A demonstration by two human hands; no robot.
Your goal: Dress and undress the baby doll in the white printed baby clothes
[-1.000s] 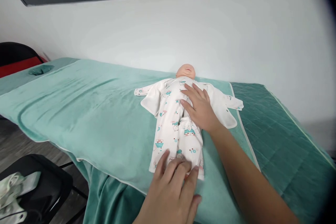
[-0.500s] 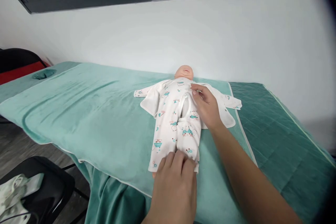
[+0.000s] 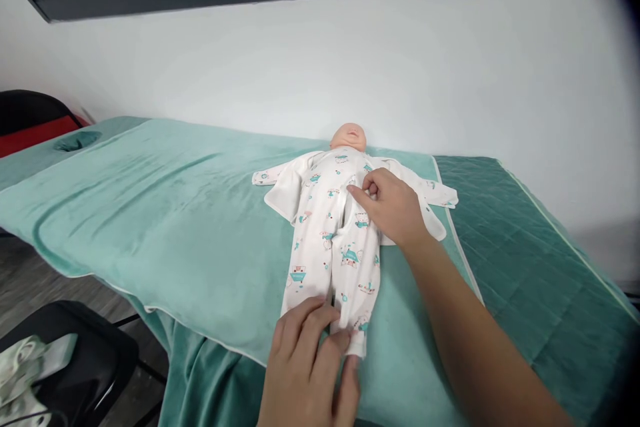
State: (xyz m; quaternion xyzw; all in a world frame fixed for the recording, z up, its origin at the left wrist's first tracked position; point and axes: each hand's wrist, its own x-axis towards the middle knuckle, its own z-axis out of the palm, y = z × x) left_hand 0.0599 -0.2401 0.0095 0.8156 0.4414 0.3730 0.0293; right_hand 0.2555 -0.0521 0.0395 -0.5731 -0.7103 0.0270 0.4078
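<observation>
A baby doll (image 3: 349,137) lies on its back, its head toward the wall. White printed baby pants (image 3: 313,240) cover its legs and torso, with a slit at the crotch. Under them spreads a matching baby shirt (image 3: 286,195), its sleeves out to both sides and its front flaps folded outward. Thumb and forefinger of my right hand (image 3: 395,205) are closed in a pinch on the pants, just above the slit. My left hand (image 3: 310,363) rests over the lower pant legs with its fingers apart, hiding one cuff; the other cuff shows beside the thumb.
A light green cloth (image 3: 165,213) covers the padded table, and a darker quilted green cover (image 3: 540,260) shows at right. White wall (image 3: 300,67) stands behind. A black chair (image 3: 95,353) holding pale fabric is at lower left. Another black and red chair (image 3: 37,127) stands farther back.
My right hand has moved left and down from the chest to above the slit. My left hand has shifted left and spread its fingers, uncovering a cuff; the right-side pant leg lies straighter.
</observation>
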